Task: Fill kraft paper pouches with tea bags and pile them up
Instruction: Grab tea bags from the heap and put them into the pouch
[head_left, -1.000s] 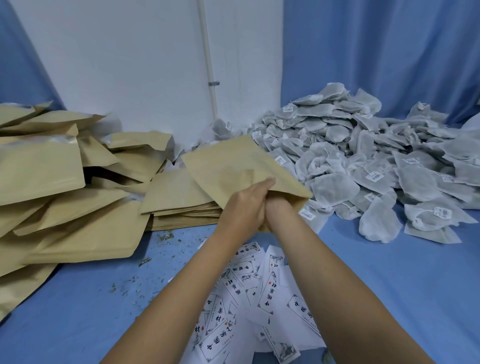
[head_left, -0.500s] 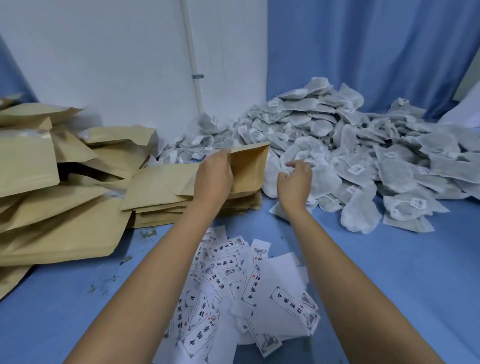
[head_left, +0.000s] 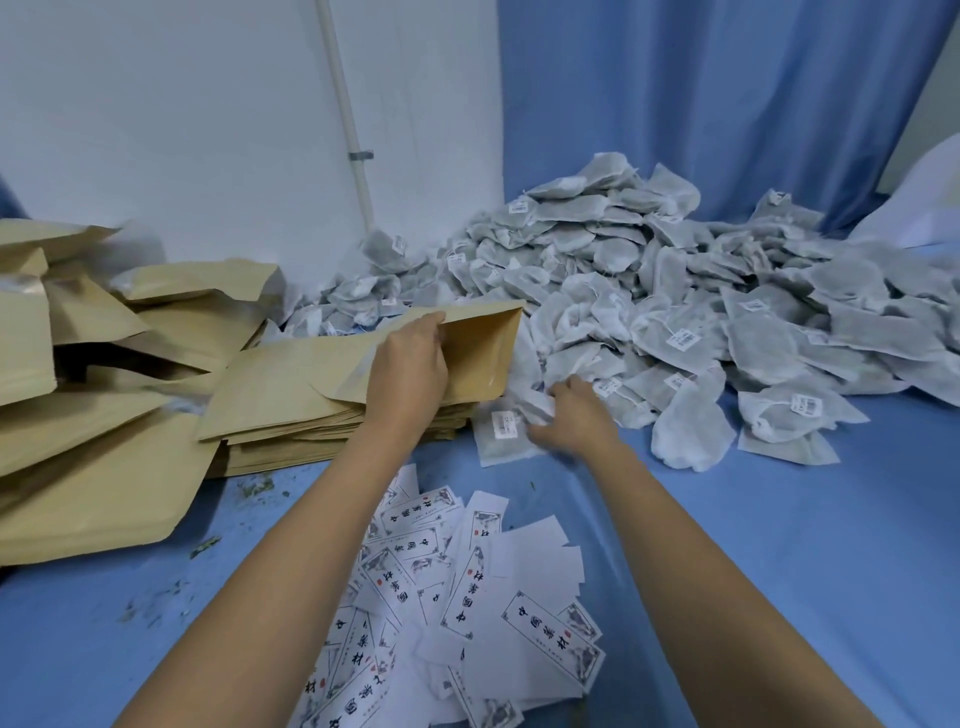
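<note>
Left hand grips a kraft pouch by its open mouth above the flat pouch stack. Right hand, blurred, touches a tea bag at the edge of the tea bag heap; I cannot tell whether it grips it.

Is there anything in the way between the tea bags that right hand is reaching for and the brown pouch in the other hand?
Nothing visible. The right hand touches tea bags at the pile's near edge. The kraft pouch, gripped by the left hand, is just beside it, with a short open gap between them.
</note>
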